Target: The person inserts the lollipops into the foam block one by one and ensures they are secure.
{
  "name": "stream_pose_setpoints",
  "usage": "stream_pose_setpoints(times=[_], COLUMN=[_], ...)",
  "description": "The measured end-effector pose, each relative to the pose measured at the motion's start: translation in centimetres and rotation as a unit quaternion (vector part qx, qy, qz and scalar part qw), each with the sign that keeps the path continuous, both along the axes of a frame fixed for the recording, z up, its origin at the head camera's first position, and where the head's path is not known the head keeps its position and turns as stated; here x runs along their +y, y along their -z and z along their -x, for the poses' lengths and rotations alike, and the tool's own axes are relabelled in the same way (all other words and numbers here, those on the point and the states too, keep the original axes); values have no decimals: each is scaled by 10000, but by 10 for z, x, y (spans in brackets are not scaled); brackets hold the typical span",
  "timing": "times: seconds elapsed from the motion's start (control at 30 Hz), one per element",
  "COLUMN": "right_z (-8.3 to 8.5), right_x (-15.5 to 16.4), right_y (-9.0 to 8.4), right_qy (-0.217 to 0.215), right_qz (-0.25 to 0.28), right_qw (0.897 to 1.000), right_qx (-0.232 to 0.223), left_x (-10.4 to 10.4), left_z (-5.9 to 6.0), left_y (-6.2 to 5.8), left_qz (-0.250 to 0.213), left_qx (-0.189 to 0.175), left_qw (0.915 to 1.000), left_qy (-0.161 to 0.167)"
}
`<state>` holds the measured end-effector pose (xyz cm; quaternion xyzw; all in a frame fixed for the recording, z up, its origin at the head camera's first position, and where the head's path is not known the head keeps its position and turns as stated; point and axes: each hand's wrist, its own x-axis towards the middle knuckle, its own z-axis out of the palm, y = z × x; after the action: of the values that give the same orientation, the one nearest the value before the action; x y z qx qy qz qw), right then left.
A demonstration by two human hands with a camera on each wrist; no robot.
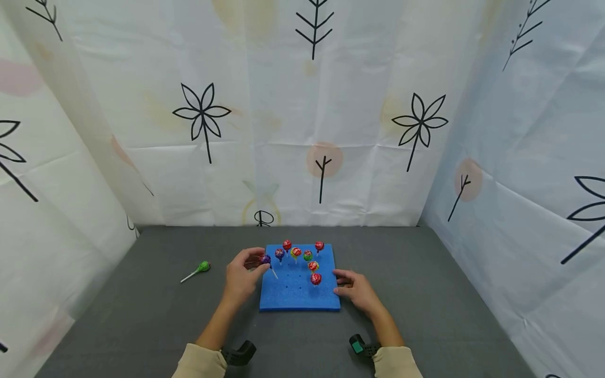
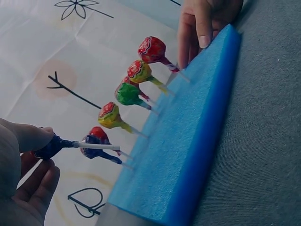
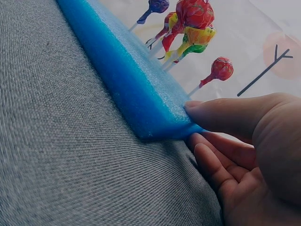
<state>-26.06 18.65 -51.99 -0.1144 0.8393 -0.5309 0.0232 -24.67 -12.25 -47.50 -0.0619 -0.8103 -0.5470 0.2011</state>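
Note:
My left hand (image 1: 241,277) pinches a dark purple-blue wrapped lollipop (image 1: 266,259) by its head, above the left part of a blue foam board (image 1: 299,300). In the left wrist view that lollipop's white stick (image 2: 101,147) points toward the board, its tip free of the foam. Several lollipops stand upright in the board, among them a red one (image 1: 315,279), a green one (image 1: 308,255) and a purple one (image 1: 280,254). My right hand (image 1: 361,293) grips the board's right edge, with the thumb (image 3: 211,113) on top and curled fingers at the side.
A green lollipop (image 1: 203,266) lies on the grey table (image 1: 156,315), left of the board. Small holes show in the board's front half. White patterned cloth (image 1: 264,173) hangs behind and at both sides of the table.

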Motion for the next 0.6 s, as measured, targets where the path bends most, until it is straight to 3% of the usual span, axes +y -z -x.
stream_pose_setpoints(times=[0.17,0.47,0.6], right_z=[2,3,3], right_x=[0,1,0], right_y=[1,3,3], right_qy=[41,5,52], right_qz=[-20,-77,-89], right_qw=[10000,10000,9999], right_qx=[-34,40,-9], left_x=[6,19,25], left_z=[-2,-2,-1], left_y=[3,16,22], left_qz=[-201,-187,-170], left_qx=[146,946,1084], left_qw=[9997,9953,9939], left_qy=[0,18,57])
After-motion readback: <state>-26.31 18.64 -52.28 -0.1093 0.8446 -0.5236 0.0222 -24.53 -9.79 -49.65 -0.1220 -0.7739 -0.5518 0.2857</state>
